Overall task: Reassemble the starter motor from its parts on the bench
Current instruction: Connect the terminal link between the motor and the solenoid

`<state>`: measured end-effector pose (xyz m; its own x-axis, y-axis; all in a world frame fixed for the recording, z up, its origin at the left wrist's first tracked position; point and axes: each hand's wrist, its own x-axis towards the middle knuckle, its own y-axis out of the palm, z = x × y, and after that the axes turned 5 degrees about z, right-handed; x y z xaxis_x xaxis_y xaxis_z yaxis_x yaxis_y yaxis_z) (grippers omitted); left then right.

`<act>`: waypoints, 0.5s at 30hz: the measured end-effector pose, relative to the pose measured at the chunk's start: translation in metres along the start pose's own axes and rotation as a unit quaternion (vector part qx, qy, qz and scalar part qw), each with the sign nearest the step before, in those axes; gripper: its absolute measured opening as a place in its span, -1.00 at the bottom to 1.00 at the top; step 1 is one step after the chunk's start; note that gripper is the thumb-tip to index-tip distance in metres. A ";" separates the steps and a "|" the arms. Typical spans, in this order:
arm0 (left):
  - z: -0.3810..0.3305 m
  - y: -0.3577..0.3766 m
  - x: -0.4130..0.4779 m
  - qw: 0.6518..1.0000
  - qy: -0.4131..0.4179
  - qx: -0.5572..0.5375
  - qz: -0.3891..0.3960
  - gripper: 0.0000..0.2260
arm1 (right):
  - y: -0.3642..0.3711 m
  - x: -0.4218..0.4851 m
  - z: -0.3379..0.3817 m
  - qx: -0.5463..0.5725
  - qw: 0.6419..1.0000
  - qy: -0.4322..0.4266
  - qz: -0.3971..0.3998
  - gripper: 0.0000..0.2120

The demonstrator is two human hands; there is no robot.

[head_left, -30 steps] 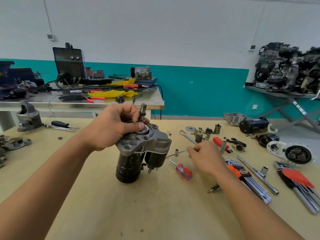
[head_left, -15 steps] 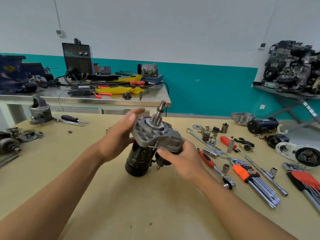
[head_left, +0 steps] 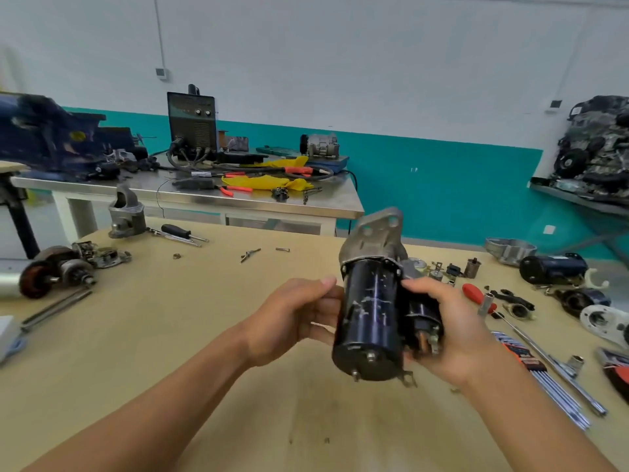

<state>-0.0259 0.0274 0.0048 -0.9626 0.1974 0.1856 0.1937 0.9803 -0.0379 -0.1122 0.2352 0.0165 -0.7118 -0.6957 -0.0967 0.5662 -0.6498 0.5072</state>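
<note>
The starter motor (head_left: 369, 311), a black cylinder with a grey cast nose housing at its far end, is lifted off the wooden bench (head_left: 170, 335) and tilted with its rear end cap toward me. My left hand (head_left: 292, 318) grips the left side of the black body. My right hand (head_left: 449, 328) wraps the solenoid on its right side. A grey nose casting (head_left: 126, 212) stands at the bench's far left. An armature (head_left: 54, 272) lies at the left edge.
Small parts, sockets, a red-handled screwdriver (head_left: 476, 296), hex keys (head_left: 544, 383) and motor housings (head_left: 554, 267) crowd the bench's right side. Loose bolts (head_left: 250, 254) lie mid-bench. A steel table (head_left: 190, 195) with a welder stands behind. An engine (head_left: 599, 148) sits at far right.
The motor has been lifted from standing on the bench and tipped so its rear cap faces me. My right hand left the tools and took hold of the solenoid side.
</note>
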 end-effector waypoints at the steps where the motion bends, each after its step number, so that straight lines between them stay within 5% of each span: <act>1: 0.002 -0.001 -0.003 0.998 0.012 0.052 0.012 -0.56 | -0.003 -0.004 -0.002 0.037 0.999 0.017 -0.016 -0.83; 3: 0.004 -0.002 -0.004 0.961 0.033 0.274 0.007 -0.62 | -0.007 -0.008 -0.007 0.095 0.993 0.036 -0.060 -0.73; 5: 0.006 0.000 -0.003 0.879 0.056 0.468 -0.074 -0.44 | -0.003 -0.009 -0.014 0.097 0.991 0.038 -0.089 -0.74; 7: 0.004 0.002 -0.004 0.830 0.157 0.505 -0.180 -0.24 | 0.007 -0.007 -0.018 0.088 0.991 0.045 -0.087 -0.85; 9: 0.004 0.006 -0.002 0.797 0.282 0.503 -0.176 -0.13 | 0.016 -0.005 -0.025 0.124 0.988 0.061 -0.067 -0.90; 11: 0.005 0.012 0.003 0.791 0.369 0.469 -0.135 -0.16 | 0.024 -0.006 -0.029 0.149 0.985 0.086 -0.035 -0.84; 15: -0.004 0.009 -0.004 0.845 0.399 0.326 -0.144 -0.43 | 0.032 -0.004 -0.029 0.026 0.983 0.176 0.036 -0.59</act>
<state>-0.0195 0.0358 0.0080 -0.4671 0.1437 0.8725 -0.4218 0.8310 -0.3626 -0.0792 0.2082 0.0078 -0.4784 -0.8079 -0.3442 0.5806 -0.5851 0.5662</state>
